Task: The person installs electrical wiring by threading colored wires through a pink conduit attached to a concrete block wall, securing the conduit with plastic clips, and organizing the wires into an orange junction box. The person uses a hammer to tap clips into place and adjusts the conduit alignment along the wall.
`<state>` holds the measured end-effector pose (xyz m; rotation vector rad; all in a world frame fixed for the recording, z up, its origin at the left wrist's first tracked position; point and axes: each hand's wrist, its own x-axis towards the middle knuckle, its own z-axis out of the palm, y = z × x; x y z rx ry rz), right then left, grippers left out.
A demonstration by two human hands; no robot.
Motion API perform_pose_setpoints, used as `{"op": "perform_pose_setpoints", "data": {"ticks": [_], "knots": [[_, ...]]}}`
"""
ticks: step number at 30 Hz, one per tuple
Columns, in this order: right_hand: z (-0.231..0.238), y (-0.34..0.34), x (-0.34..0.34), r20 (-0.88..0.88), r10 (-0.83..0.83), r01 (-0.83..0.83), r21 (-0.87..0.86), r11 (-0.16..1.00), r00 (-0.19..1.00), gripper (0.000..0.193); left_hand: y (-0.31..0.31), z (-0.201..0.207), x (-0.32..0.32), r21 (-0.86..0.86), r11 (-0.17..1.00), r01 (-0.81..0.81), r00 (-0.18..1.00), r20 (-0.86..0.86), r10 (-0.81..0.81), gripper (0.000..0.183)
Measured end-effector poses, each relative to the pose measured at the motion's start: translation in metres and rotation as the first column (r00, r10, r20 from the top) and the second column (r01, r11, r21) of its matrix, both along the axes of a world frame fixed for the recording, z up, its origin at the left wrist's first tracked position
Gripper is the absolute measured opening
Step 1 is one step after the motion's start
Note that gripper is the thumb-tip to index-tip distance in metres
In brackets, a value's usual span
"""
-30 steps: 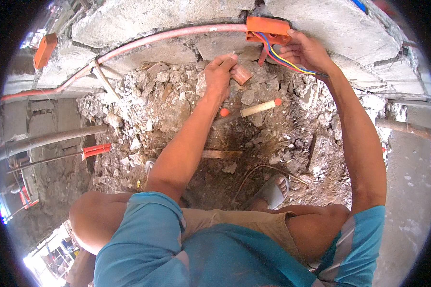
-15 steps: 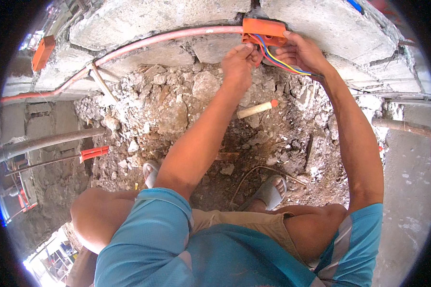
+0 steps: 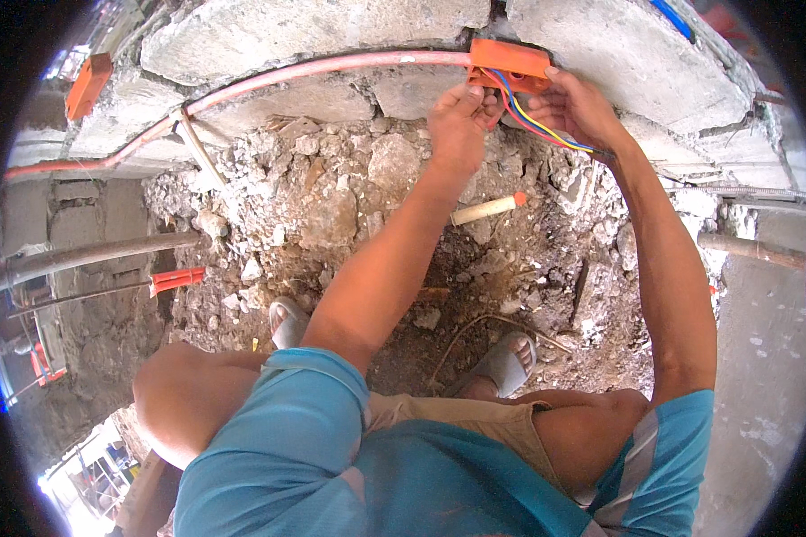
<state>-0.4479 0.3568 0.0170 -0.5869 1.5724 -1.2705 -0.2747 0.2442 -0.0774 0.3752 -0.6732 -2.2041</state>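
Note:
An orange electrical box [image 3: 510, 59] sits against the block wall, its open side facing down toward me. Red, blue and yellow wires [image 3: 535, 125] come out of it and run right, past my right wrist. My left hand [image 3: 459, 127] is closed in a pinch at the box's lower left corner. A bit of red shows by its fingers, too small to name. My right hand [image 3: 584, 112] grips the box's right end, thumb on the edge and fingers curled below. A faded orange conduit [image 3: 349, 63] meets the box's left side.
Broken rubble [image 3: 331, 215] covers the ground below the wall. A short pale pipe with an orange tip [image 3: 488, 209] lies there. Another orange box [image 3: 88, 87] is at the far left. A grey pipe [image 3: 98, 259] and orange tube pieces [image 3: 177, 279] jut in from the left.
The whole view has shifted slightly, so wall and box appear a little lower and farther right. Both hands stay at the box, with the left fingers slightly changed.

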Motion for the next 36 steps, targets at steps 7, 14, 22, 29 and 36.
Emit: {"op": "perform_pose_setpoints", "data": {"ticks": [7,14,22,29,36], "knots": [[-0.003,0.001,-0.002,0.022,-0.007,0.006,0.005,1.0,1.0,0.06,0.009,0.009,-0.006,-0.005,0.994,-0.109,0.988,0.113,0.109,0.011],[-0.006,0.001,-0.002,0.028,-0.024,0.024,-0.008,1.0,0.999,0.061,0.008,0.009,-0.007,-0.031,0.987,-0.157,0.972,0.173,0.16,0.01],[-0.008,0.003,-0.003,0.031,-0.031,0.032,-0.016,0.999,0.999,0.057,0.001,-0.007,-0.005,-0.067,0.997,-0.043,0.996,0.077,0.048,0.013],[-0.007,0.002,0.0,0.076,-0.058,0.059,-0.01,0.998,0.995,0.056,0.017,-0.004,-0.02,0.221,0.972,-0.08,0.996,-0.029,0.088,0.007],[-0.01,0.001,-0.007,0.067,-0.029,0.03,-0.009,0.999,0.997,0.057,0.019,-0.005,-0.024,0.276,0.959,-0.058,0.996,-0.051,0.075,0.013]]}}
